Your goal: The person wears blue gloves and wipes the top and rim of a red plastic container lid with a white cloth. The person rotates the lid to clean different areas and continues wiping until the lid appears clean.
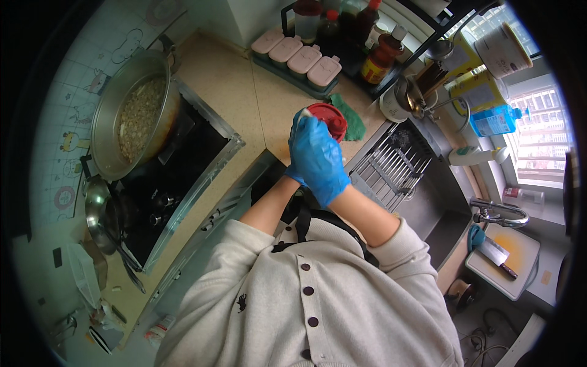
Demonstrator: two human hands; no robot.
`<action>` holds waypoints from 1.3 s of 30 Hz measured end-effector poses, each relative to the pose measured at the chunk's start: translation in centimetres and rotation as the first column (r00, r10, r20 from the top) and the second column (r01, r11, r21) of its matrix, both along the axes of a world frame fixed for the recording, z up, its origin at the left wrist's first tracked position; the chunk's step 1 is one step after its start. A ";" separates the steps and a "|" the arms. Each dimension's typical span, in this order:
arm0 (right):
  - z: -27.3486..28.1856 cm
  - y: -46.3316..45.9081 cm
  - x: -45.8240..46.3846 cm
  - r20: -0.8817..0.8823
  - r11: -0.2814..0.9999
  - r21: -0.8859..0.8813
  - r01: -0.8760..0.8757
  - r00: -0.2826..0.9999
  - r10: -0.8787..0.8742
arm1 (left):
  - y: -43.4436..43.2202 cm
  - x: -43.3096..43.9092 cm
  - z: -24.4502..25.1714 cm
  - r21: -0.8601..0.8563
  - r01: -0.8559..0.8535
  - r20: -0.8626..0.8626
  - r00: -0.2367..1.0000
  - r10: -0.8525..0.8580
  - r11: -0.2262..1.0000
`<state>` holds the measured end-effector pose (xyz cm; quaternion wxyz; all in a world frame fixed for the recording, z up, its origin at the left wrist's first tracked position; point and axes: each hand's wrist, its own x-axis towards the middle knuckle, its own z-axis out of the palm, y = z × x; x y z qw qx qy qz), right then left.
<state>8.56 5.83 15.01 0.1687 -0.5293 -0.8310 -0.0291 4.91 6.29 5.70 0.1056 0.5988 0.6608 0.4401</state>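
Observation:
Both hands wear blue disposable gloves and are pressed together above the counter's corner. My right hand is in front and covers much of my left hand. Between their fingertips a small pale item pokes out; most of it is hidden, so its kind is unclear. Just beyond the fingers is a round red lid or red-topped container, partly covered by the right glove. A green cloth lies beside it on the beige counter.
At left, a large metal pan of chopped food sits on the black cooktop, near a smaller frying pan. Pink-lidded seasoning boxes stand behind. To the right are a sink with a drain rack, a faucet, and a cleaver on a cutting board.

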 end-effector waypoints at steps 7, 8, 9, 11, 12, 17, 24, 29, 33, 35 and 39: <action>1.7 -1.5 4.2 -0.222 0.953 0.092 -0.289 0.927 0.302 | 1.2 -0.9 -6.3 -0.103 0.053 0.808 0.587 0.052 0.993; 2.3 -1.0 4.7 -0.383 0.956 -0.017 -0.293 0.885 0.264 | 0.7 -0.6 -5.4 -0.044 0.008 0.749 0.662 0.028 0.999; 2.8 -0.6 5.1 -0.379 0.962 -0.115 -0.248 0.906 0.188 | 0.4 -0.4 -4.3 0.079 -0.043 0.697 0.716 -0.024 0.996; 3.2 1.2 4.8 -0.104 0.972 0.130 -0.197 0.972 0.211 | 0.0 -0.4 -2.2 0.030 -0.031 0.572 0.820 0.009 0.999; 3.0 1.6 3.9 -0.087 0.996 -0.031 -0.079 0.993 0.076 | -0.1 -0.5 -1.5 0.068 -0.029 0.522 0.853 -0.011 0.997; 1.3 -0.1 1.7 -0.061 0.991 0.104 -0.080 0.994 0.086 | 0.0 -0.8 -2.0 -0.028 0.041 0.567 0.823 -0.018 0.999; 4.3 1.0 9.5 -0.592 0.906 -0.131 -0.401 0.765 0.253 | 0.4 -1.5 -0.4 0.145 0.062 0.467 0.876 -0.124 0.987; 5.6 7.8 10.6 -0.642 0.965 -0.070 -0.254 0.752 0.151 | 0.5 -3.0 1.7 0.098 0.184 0.363 0.908 -0.207 0.978; 5.2 10.4 7.7 -0.820 0.690 -0.235 -0.684 0.521 0.237 | 0.5 -3.2 1.2 0.042 0.213 0.324 0.922 -0.214 0.976; 4.7 10.4 6.3 -0.709 0.558 -0.365 -0.745 0.611 0.352 | 0.6 -3.2 0.9 0.030 0.236 0.285 0.930 -0.234 0.971; 4.5 10.7 5.5 -0.556 0.578 -0.408 -0.706 0.695 0.456 | 0.5 -3.1 1.0 0.049 0.237 0.354 0.904 -0.239 0.970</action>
